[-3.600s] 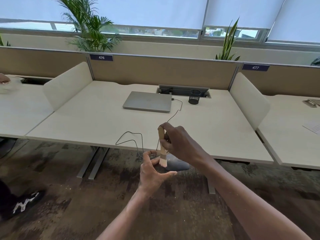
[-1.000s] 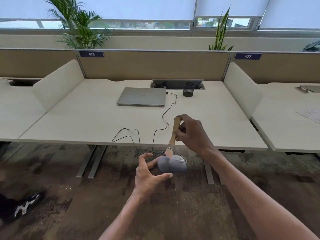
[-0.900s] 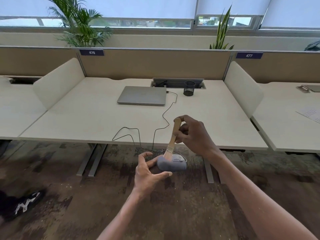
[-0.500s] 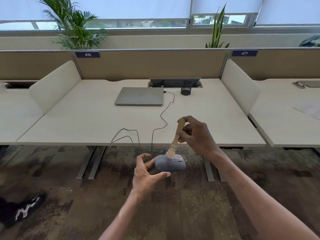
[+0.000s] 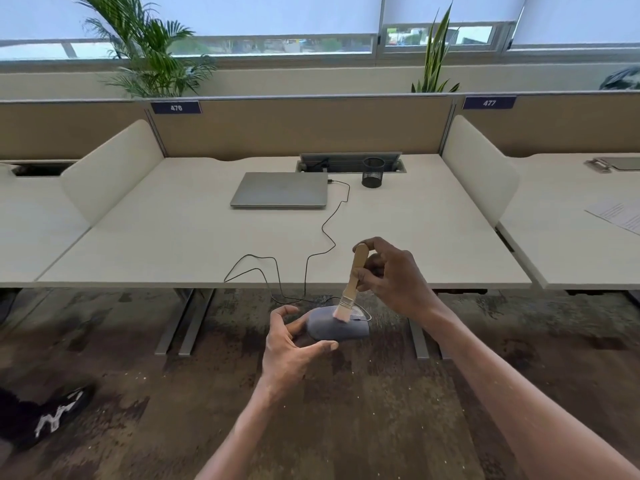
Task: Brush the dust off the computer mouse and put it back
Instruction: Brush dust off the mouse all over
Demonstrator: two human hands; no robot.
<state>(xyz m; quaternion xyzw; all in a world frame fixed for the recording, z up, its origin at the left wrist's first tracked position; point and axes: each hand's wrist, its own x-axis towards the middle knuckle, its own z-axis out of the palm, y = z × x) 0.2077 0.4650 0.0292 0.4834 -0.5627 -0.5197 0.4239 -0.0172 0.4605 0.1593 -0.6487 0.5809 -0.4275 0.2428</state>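
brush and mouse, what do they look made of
Brush: pale bare wood handle, seemingly unvarnished; a shiny metal band; soft light bristles, natural or synthetic unclear. Mouse: looks like matte grey-blue plastic, judging by its smooth moulded shell without gloss.

Partitioned desks point(image 5: 173, 237), blinds point(image 5: 259, 12), carpet point(image 5: 346, 410)

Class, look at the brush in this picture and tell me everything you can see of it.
The brush is a small flat paintbrush with a pale wooden handle, a metal band and short, light bristles. The right hand pinches the handle, fingers closed on it. It stands nearly upright, the handle's top leaning slightly right, bristles down. Its tip rests on top of the grey mouse, which the left hand holds in the air in front of the desk.
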